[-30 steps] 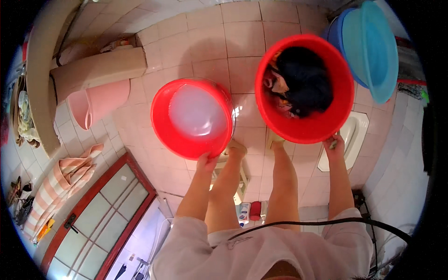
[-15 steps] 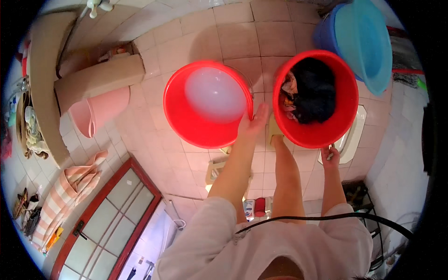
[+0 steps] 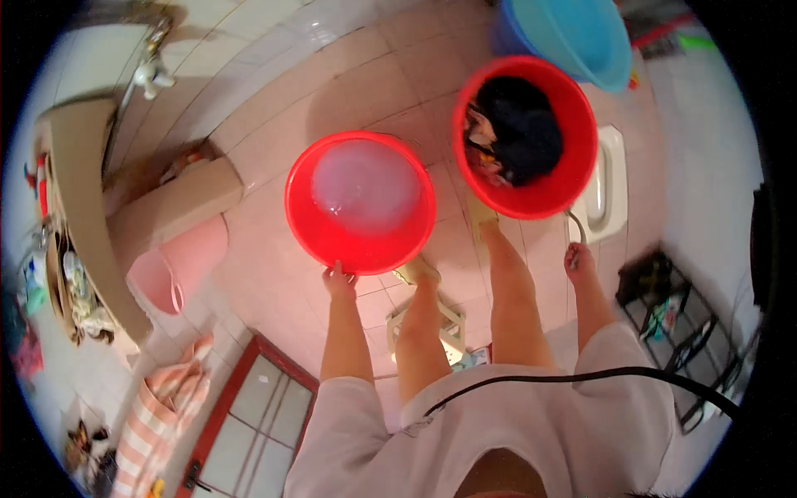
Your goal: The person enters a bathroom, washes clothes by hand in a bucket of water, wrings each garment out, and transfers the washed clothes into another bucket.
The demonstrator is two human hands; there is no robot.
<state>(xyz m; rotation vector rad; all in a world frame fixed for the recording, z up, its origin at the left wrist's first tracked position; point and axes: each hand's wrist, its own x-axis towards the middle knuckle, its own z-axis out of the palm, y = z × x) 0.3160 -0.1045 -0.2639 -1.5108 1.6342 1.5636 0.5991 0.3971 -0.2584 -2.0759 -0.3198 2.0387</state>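
Two red buckets stand side by side before me. The left bucket contains cloudy, whitish water. At its near rim is my left hand, fingers hooked over the edge. My right hand is closed round the thin curved handle of the right bucket, which hangs down from its near side. Dark clothes lie in that bucket, with some orange and pink patterned cloth along their left side.
Blue basins stand behind the right bucket. A white squat toilet is set in the pink tiled floor at right, near a black rack. A small stool stands by my legs. At left are a pink bin and a tap.
My left hand has gone from the left bucket's right side to its near rim. My right hand still holds the right bucket's handle. The view has shifted.
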